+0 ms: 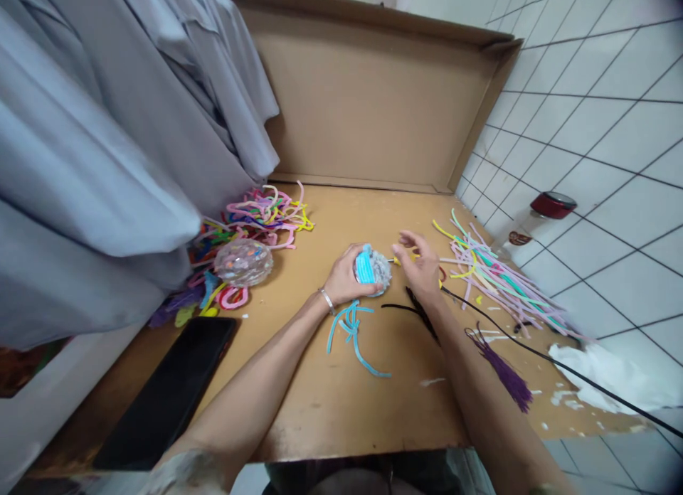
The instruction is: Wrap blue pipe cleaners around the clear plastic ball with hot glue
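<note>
My left hand (pixel 349 274) is closed round a ball (pixel 380 273) wrapped in fuzzy grey strands, with a bright blue section (pixel 365 267) on its near left side. At the ball's right side is the metal tip of a yellow glue gun (pixel 399 260). My right hand (pixel 419 264) is curled over that gun and covers most of its body. A black cord (pixel 496 329) runs from it to the right. Just below the ball, several short blue pipe cleaners (pixel 352 328) lie on the table. A dark slim object (pixel 421 313) sits partly under my right forearm.
Coloured pipe cleaners (pixel 267 214) and a clear crumpled ball (pixel 244 262) lie left, near a black phone (pixel 168 392). On the right are pastel pipe cleaners (pixel 501 278), a red-lidded jar (pixel 553 205), a purple tassel (pixel 504 374) and white tissue (pixel 619 378). Cardboard (pixel 368 104) stands behind.
</note>
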Demonstrator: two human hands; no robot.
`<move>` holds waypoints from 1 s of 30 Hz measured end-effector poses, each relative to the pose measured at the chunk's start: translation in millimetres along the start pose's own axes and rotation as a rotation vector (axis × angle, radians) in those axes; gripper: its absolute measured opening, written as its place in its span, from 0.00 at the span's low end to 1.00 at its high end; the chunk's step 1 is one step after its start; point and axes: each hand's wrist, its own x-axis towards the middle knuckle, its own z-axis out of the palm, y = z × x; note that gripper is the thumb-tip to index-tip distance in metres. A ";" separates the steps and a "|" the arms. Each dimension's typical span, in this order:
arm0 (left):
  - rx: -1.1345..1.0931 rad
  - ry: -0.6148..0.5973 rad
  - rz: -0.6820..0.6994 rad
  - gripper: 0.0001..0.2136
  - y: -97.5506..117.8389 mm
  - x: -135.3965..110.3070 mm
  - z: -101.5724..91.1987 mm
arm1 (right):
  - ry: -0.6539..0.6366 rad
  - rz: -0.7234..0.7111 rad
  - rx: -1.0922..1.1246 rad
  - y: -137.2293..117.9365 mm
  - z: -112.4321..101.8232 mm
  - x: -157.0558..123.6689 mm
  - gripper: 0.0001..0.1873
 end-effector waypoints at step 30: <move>-0.049 0.017 -0.061 0.34 -8.6 0.0 -0.5 | 0.249 0.110 -0.564 28.0 -14.6 -3.8 0.15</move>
